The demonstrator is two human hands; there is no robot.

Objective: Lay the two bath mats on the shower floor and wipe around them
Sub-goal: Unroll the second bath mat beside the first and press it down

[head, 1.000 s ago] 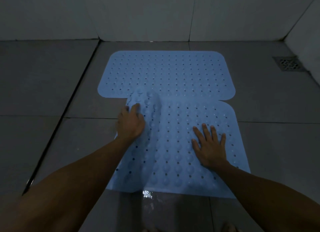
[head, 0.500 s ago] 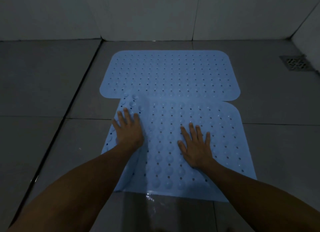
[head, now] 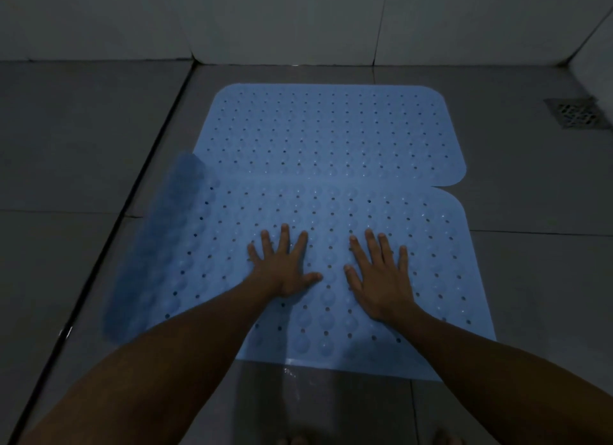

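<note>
Fingers straight and spread on both hands, palms down. Left hand (head: 282,269) flat on near mat (head: 431,278), left of its middle; right hand (head: 381,275) flat just beside it, thumbs close but apart. Nothing gripped. Near mat's left edge blurred and darker, lying flat or lifted: cannot tell. Far mat (head: 331,129) flat on floor (head: 83,146) toward the wall (head: 282,16), its near edge touching or overlapped by near mat. Drain (head: 577,113) far right. Wet patch (head: 292,371) at near mat's front edge.
</note>
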